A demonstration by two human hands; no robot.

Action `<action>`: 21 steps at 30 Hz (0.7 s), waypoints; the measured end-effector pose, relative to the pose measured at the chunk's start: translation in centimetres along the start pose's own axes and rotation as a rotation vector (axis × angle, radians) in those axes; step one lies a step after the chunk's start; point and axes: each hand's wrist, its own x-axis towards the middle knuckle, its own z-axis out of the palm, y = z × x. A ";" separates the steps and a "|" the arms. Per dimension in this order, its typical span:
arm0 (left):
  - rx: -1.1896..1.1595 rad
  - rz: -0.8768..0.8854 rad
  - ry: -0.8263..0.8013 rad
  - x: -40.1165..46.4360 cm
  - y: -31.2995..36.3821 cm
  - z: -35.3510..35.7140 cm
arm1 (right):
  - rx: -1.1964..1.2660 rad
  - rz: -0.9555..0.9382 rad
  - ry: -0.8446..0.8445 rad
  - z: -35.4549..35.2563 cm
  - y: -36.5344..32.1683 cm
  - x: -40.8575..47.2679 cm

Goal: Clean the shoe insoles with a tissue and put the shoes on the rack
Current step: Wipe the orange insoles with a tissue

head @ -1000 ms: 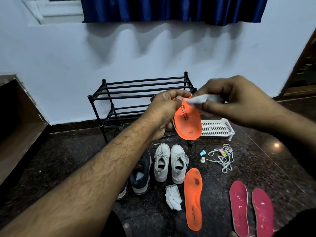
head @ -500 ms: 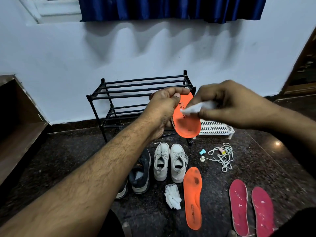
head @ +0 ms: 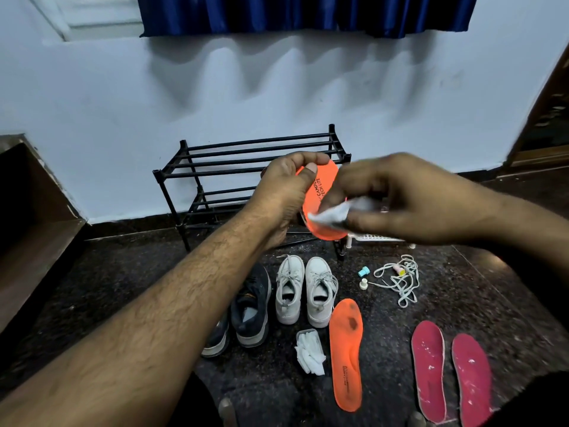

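Fingers (head: 363,221) pinch crumpled tissue (head: 332,214) against smooth orange insole (head: 320,192).

The room is dim, with cool, bluish light. The curtain (head: 304,13) casts soft scalloped shadows on the wall (head: 92,103). A small glare spot shines on the polished floor (head: 489,260). The right hand (head: 409,198) and tissue (head: 335,212) are motion-blurred. Wide-angle distortion bends the frame's edges.
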 end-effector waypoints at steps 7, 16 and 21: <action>-0.032 0.009 -0.084 -0.7 0.4 0.9 | -0.282 0.157 0.144 1.1 2.5 0.8; 0.074 0.044 -0.052 -0.4 0.2 0.2 | 0.147 0.116 0.221 -0.5 0.3 0.1; 0.051 0.028 -0.109 -1.1 0.9 0.6 | -0.298 0.226 0.208 1.0 2.9 0.7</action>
